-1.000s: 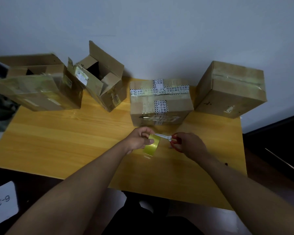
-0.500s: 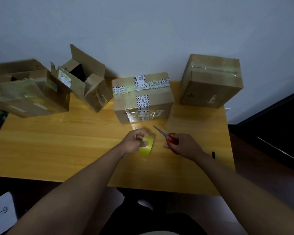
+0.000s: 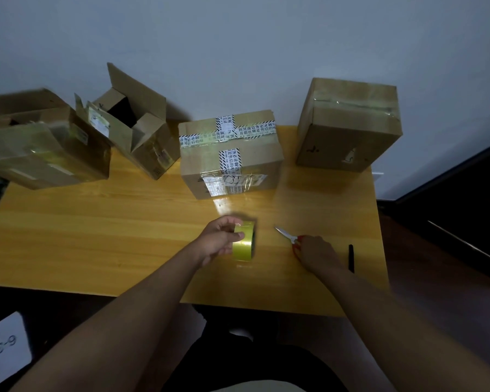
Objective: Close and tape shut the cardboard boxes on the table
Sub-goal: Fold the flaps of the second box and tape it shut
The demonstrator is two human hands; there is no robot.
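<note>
Yellow wooden table (image 3: 96,236), grain running left to right, glossy enough to catch a pale reflection near its middle, set against a plain grey-white wall (image 3: 238,38). Near the right edge of the tabletop, a slim black pen (image 3: 351,257), lying roughly front to back. Lower left, off the table, a white card (image 3: 7,346) marked "6-3", seen upside down. Dark floor (image 3: 450,278) to the right, crossed by a thin pale line. Below the table's front edge, dark clothing (image 3: 252,363), details too dim to make out.

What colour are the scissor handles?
Red, seen under the right hand on the scissors in the head view.
</note>
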